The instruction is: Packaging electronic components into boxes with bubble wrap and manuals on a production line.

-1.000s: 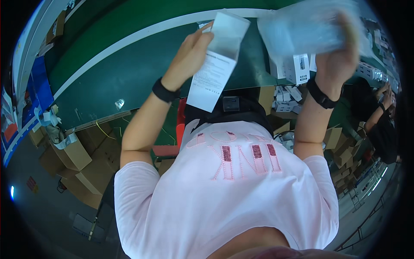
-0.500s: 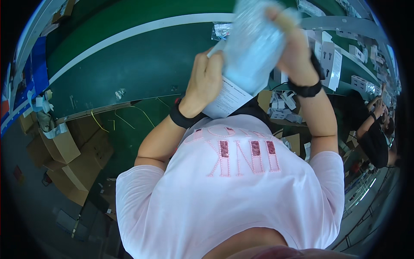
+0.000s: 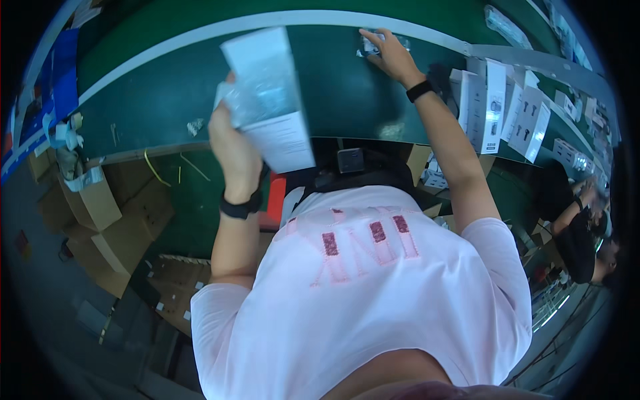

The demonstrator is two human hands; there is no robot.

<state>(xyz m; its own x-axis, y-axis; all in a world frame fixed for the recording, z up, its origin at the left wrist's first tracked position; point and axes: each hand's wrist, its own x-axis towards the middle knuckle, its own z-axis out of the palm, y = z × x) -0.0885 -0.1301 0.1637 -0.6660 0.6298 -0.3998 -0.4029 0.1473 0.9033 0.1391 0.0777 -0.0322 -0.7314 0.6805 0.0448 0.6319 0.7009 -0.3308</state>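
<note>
Packing work looks to be at its gathering step: the left hand (image 3: 235,143) is clamped on a white box (image 3: 267,97) with a clear plastic bag pressed against it, lifted above the near edge of the green conveyor belt (image 3: 167,87), while the right hand (image 3: 390,57) stretches to the belt's far side and lies with fingers spread on a small clear packet (image 3: 373,45) there. Whether those fingers have closed on the packet I cannot tell; they seem flat on it. Judging by this, the packet has yet to be picked up, which calls for pinching it off the belt and bringing it across to the box, with the box kept steady and its open end reachable.

Left forearm stands nearly upright, elbow bent, black wristband (image 3: 240,205) below the hand. Right arm is almost fully extended over the belt, its wristband (image 3: 420,91) showing, passing just beside a row of upright white cartons (image 3: 497,107) at the belt's right end.
</note>
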